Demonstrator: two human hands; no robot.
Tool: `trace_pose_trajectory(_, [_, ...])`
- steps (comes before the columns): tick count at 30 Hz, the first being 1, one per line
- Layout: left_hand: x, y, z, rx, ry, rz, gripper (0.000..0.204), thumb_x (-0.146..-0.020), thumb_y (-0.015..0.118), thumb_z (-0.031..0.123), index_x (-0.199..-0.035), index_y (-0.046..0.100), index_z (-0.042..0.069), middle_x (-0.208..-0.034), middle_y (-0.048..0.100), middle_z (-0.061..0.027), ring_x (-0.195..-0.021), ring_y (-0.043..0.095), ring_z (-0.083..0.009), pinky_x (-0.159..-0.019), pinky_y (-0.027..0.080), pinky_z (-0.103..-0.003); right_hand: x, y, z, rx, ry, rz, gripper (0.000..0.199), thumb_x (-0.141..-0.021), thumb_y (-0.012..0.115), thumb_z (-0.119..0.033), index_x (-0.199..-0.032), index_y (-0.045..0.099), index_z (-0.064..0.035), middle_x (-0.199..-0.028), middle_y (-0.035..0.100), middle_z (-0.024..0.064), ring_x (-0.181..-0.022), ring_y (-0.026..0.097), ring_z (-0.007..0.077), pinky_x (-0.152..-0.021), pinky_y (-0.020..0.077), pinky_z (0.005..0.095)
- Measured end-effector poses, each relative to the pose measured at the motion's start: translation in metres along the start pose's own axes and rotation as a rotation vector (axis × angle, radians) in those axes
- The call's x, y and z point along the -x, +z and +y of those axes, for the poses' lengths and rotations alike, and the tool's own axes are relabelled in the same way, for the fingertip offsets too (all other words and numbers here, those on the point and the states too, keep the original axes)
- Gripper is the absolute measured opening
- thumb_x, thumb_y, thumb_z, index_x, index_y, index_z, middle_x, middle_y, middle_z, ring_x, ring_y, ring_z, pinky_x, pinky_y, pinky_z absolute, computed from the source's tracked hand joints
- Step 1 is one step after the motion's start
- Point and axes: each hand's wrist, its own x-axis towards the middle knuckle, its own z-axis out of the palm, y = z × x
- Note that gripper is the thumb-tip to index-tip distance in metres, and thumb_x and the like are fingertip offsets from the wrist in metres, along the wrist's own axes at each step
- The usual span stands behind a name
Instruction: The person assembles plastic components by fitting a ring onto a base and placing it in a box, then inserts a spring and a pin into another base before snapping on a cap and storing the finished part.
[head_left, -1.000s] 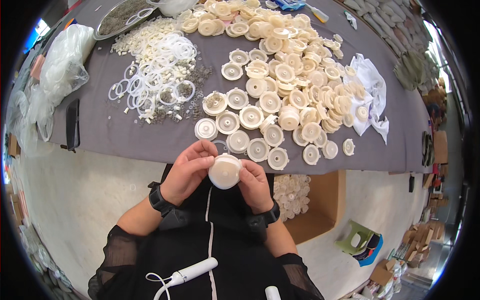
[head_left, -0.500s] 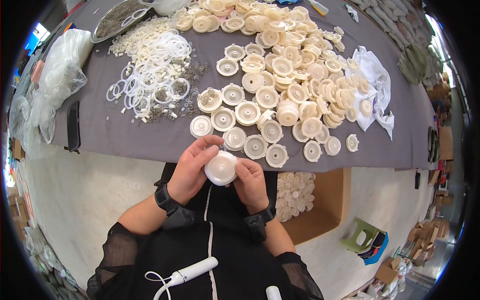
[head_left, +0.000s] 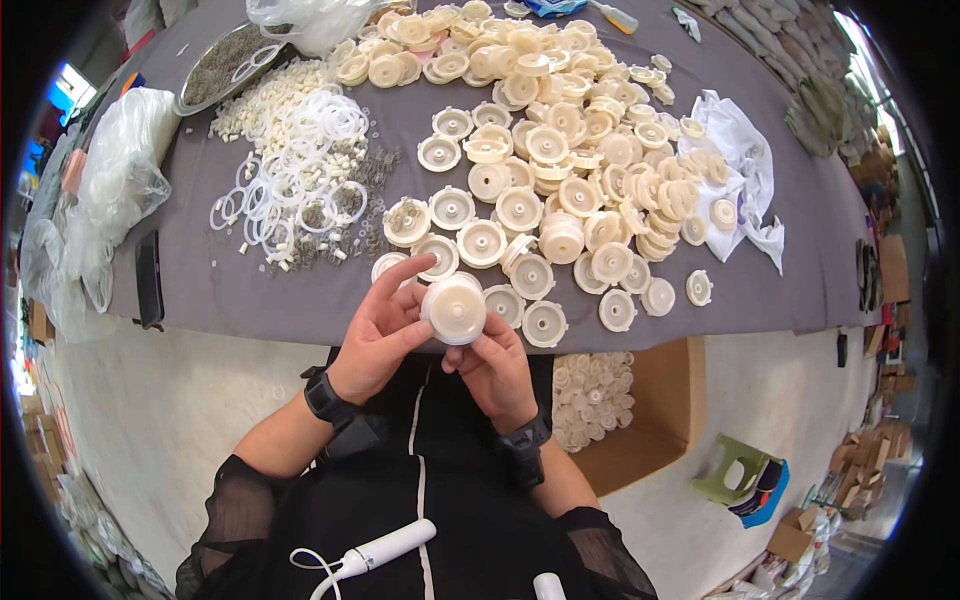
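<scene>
The round cream plastic cap (head_left: 455, 309) is gripped by both hands, left hand (head_left: 378, 335) and right hand (head_left: 497, 366), at the near edge of the grey table (head_left: 250, 300). Beyond the cap lie loose caps (head_left: 540, 190), white rings (head_left: 305, 180) to their left.

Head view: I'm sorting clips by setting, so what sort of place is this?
Probably a small assembly workshop: a grey table heaped with cream plastic discs and white rings, a carton of finished discs below, and both hands holding one disc.
</scene>
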Motion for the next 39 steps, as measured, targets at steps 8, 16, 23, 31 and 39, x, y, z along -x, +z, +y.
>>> trace_pose_trajectory(8, [-0.036,-0.003,-0.003,-0.355,-0.190,-0.139,0.040,-0.082,0.058,0.006,-0.119,0.044,0.002,-0.099,0.057,-0.0057,-0.092,0.054,-0.0112,-0.081,0.043,-0.025,0.002,-0.012,-0.047,0.285,-0.196,0.278,0.022,-0.085,0.053,-0.010,-0.104,0.055,0.0016,-0.088,0.061,0.0081,-0.066,0.058,0.0120,-0.061,0.0494,0.0255])
trace_pose_trajectory(16, [-0.097,0.017,0.013,-1.095,0.105,-0.327,0.020,-0.076,0.058,0.002,-0.096,0.060,0.004,-0.091,0.058,-0.0034,-0.082,0.053,-0.0142,-0.072,0.041,-0.026,0.019,-0.062,-0.116,0.493,-0.289,0.436,0.020,-0.086,0.052,-0.007,-0.102,0.056,0.0026,-0.077,0.061,0.0067,-0.061,0.056,0.0098,-0.062,0.0511,0.0269])
trace_pose_trajectory(23, [-0.093,0.055,-0.028,-0.730,-0.221,-0.462,0.047,-0.082,0.057,0.004,-0.125,0.037,0.001,-0.113,0.051,-0.0080,-0.099,0.054,-0.0148,-0.086,0.044,-0.028,0.014,-0.057,-0.091,0.177,-0.304,0.252,0.026,-0.083,0.055,-0.007,-0.108,0.053,-0.0005,-0.087,0.060,0.0075,-0.071,0.057,0.0126,-0.068,0.0508,0.0296])
trace_pose_trajectory(31, [-0.081,0.043,-0.023,-0.220,-0.424,-0.307,0.046,-0.081,0.059,0.003,-0.123,0.041,0.002,-0.105,0.055,-0.0072,-0.096,0.055,-0.0123,-0.082,0.045,-0.027,0.013,-0.050,-0.074,-0.012,-0.148,0.050,0.032,-0.080,0.053,0.002,-0.112,0.048,-0.0012,-0.095,0.059,0.0089,-0.080,0.057,0.0132,-0.071,0.0483,0.0269])
trace_pose_trajectory(39, [-0.073,0.040,-0.018,-1.172,0.250,-0.378,0.034,-0.075,0.061,0.003,-0.108,0.055,0.006,-0.095,0.057,-0.0074,-0.088,0.058,-0.0204,-0.073,0.046,-0.029,0.017,-0.047,-0.092,0.779,-0.387,0.489,0.042,-0.079,0.049,0.005,-0.121,0.043,0.0007,-0.097,0.056,0.0074,-0.075,0.056,0.0096,-0.067,0.0465,0.0215])
